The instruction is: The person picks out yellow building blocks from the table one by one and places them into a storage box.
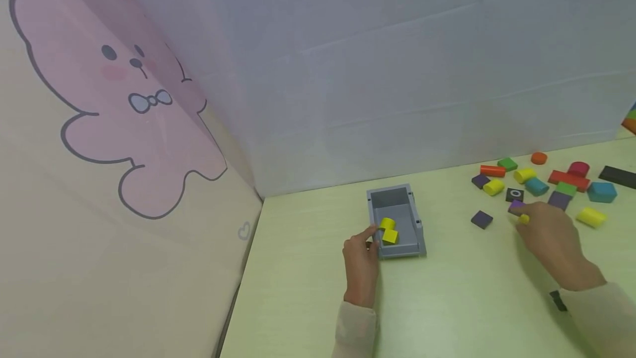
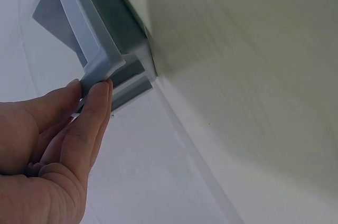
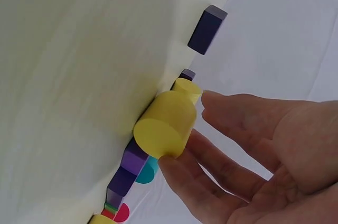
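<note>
A grey open tray (image 1: 421, 248) lies on the table, holding a yellow cylinder (image 1: 387, 224) and a yellow cube (image 1: 390, 236) near its front end. My left hand (image 1: 361, 263) pinches the tray's left rim between thumb and fingers. Over at the right, the fingers of my right hand (image 1: 551, 239) are around a yellow cylinder (image 3: 163, 123). In the right wrist view a fingertip lies on its lower edge and the thumb is close to its other side. A purple block (image 1: 517, 207) is just beyond these fingers, and a dark purple block (image 1: 481, 219) lies to their left.
Several coloured blocks are scattered behind and right of my right hand, among them a red bar (image 1: 568, 180), a blue block (image 1: 602, 192) and a yellow cylinder (image 1: 591, 216). A long black block (image 1: 618, 176) lies at the far right. A pale cloth wall (image 1: 397, 70) borders the table's back.
</note>
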Demonstrator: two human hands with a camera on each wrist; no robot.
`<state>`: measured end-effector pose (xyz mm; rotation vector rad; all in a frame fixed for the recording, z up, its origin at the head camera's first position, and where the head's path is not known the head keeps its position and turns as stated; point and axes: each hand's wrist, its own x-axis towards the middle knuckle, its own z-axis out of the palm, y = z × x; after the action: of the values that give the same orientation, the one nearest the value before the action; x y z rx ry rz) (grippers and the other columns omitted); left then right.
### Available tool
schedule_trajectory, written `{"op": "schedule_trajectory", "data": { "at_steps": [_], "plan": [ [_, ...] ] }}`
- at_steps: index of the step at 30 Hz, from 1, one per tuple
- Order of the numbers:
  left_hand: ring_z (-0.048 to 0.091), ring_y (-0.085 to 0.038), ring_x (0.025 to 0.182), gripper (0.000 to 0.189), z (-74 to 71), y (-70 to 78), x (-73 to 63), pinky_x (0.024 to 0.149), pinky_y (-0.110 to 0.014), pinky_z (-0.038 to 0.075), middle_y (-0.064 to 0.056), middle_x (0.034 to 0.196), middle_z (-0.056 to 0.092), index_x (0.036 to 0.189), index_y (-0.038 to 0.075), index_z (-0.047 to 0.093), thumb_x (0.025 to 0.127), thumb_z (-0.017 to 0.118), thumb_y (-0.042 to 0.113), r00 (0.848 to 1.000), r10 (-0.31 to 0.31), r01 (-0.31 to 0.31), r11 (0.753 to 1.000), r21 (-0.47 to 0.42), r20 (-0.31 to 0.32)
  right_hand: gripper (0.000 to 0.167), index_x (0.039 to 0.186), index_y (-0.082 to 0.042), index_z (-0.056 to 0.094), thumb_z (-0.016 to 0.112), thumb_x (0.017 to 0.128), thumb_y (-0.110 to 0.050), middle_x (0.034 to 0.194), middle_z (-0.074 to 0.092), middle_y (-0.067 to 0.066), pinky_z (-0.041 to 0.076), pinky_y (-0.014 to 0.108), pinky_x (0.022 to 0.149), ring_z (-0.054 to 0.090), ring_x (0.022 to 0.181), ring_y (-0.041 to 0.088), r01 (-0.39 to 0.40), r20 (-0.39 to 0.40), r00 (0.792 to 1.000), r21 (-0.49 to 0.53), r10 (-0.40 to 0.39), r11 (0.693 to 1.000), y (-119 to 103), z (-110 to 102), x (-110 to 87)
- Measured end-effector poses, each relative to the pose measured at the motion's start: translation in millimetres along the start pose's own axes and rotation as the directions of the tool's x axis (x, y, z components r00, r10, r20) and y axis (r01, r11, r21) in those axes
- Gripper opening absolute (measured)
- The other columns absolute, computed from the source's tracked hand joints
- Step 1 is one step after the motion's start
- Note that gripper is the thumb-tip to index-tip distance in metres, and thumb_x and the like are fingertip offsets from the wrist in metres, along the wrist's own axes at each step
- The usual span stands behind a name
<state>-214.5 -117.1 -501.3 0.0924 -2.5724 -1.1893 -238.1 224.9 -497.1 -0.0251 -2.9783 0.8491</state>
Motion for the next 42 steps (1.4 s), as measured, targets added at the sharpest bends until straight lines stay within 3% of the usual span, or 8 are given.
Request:
{"op": "schedule_trajectory", "data": {
  "at_steps": [4, 11, 21, 33, 36, 38, 42],
  "plan": [
    [0.071, -0.010, 0.072, 0.037, -0.2, -0.2, -1.0, 0.059, -0.019, 0.051, -0.016, 0.112, 0.079, 0.120, 0.000, 0.079, 0.085, 0.077, -0.014, 1.000, 0.000, 0.000, 1.000, 0.003, 0.000, 0.032, 0.115, 0.021, 0.067, 0.073, 0.085, 0.010, 0.115, 0.061, 0.047, 0.055, 0.042, 0.056, 0.065, 0.082, 0.052, 0.004, -0.003, 1.000, -0.013, -0.004, 1.000, -0.6, -0.4, -2.0],
    [0.070, -0.010, 0.073, 0.038, -1.3, 1.1, -0.3, 0.059, -0.018, 0.050, -0.017, 0.115, 0.078, 0.122, 0.000, 0.078, 0.086, 0.076, -0.014, 1.000, -0.010, 0.011, 1.000, -0.011, 0.013, 0.030, 0.113, 0.022, 0.067, 0.070, 0.085, 0.013, 0.112, 0.063, 0.046, 0.049, 0.035, 0.053, 0.062, 0.070, 0.037, 0.010, 0.010, 1.000, -0.011, -0.010, 1.000, 3.7, 0.7, 0.1],
    [0.067, -0.008, 0.072, 0.039, -1.0, 0.5, 1.4, 0.057, -0.017, 0.048, -0.017, 0.115, 0.078, 0.122, 0.000, 0.078, 0.086, 0.076, -0.014, 1.000, -0.006, 0.006, 1.000, -0.017, 0.015, 0.034, 0.117, 0.024, 0.063, 0.066, 0.085, 0.015, 0.110, 0.063, 0.046, 0.043, 0.034, 0.053, 0.054, 0.063, 0.029, 0.025, 0.006, 1.000, -0.003, -0.025, 1.000, 4.4, -0.3, -1.4],
    [0.070, -0.009, 0.072, 0.038, -0.5, -0.9, -0.5, 0.058, -0.018, 0.050, -0.017, 0.113, 0.079, 0.121, -0.001, 0.079, 0.086, 0.077, -0.015, 1.000, 0.018, -0.018, 1.000, -0.015, 0.003, 0.034, 0.118, 0.025, 0.062, 0.066, 0.085, 0.016, 0.118, 0.059, 0.048, 0.046, 0.033, 0.055, 0.056, 0.070, 0.034, 0.039, -0.001, 0.999, 0.019, -0.039, 0.999, 2.5, -0.2, -2.9],
    [0.071, -0.011, 0.072, 0.038, -0.3, -1.0, -1.0, 0.058, -0.019, 0.051, -0.017, 0.111, 0.079, 0.120, 0.000, 0.079, 0.085, 0.077, -0.015, 1.000, 0.027, -0.027, 1.000, -0.005, -0.003, 0.034, 0.117, 0.023, 0.064, 0.069, 0.085, 0.015, 0.119, 0.059, 0.048, 0.053, 0.042, 0.059, 0.058, 0.074, 0.039, 0.054, -0.018, 0.998, 0.020, -0.054, 0.998, 0.7, 0.0, -3.1],
    [0.071, -0.011, 0.072, 0.038, -0.4, -0.6, -0.9, 0.058, -0.019, 0.051, -0.017, 0.110, 0.079, 0.121, 0.000, 0.079, 0.085, 0.077, -0.014, 1.000, 0.023, -0.023, 1.000, -0.005, -0.003, 0.034, 0.118, 0.023, 0.064, 0.071, 0.085, 0.015, 0.119, 0.060, 0.047, 0.059, 0.054, 0.069, 0.062, 0.081, 0.049, 0.061, -0.027, 0.998, 0.020, -0.061, 0.998, -1.8, 0.0, -3.0],
    [0.071, -0.010, 0.072, 0.038, -1.0, -0.3, -0.8, 0.058, -0.020, 0.051, -0.016, 0.110, 0.079, 0.120, 0.000, 0.079, 0.085, 0.077, -0.014, 1.000, 0.012, -0.012, 1.000, -0.002, -0.004, 0.037, 0.120, 0.021, 0.065, 0.074, 0.084, 0.014, 0.122, 0.060, 0.046, 0.050, 0.072, 0.088, 0.056, 0.109, 0.066, 0.065, -0.030, 0.997, 0.026, -0.065, 0.998, -7.6, 0.6, -2.0]
  ]
}}
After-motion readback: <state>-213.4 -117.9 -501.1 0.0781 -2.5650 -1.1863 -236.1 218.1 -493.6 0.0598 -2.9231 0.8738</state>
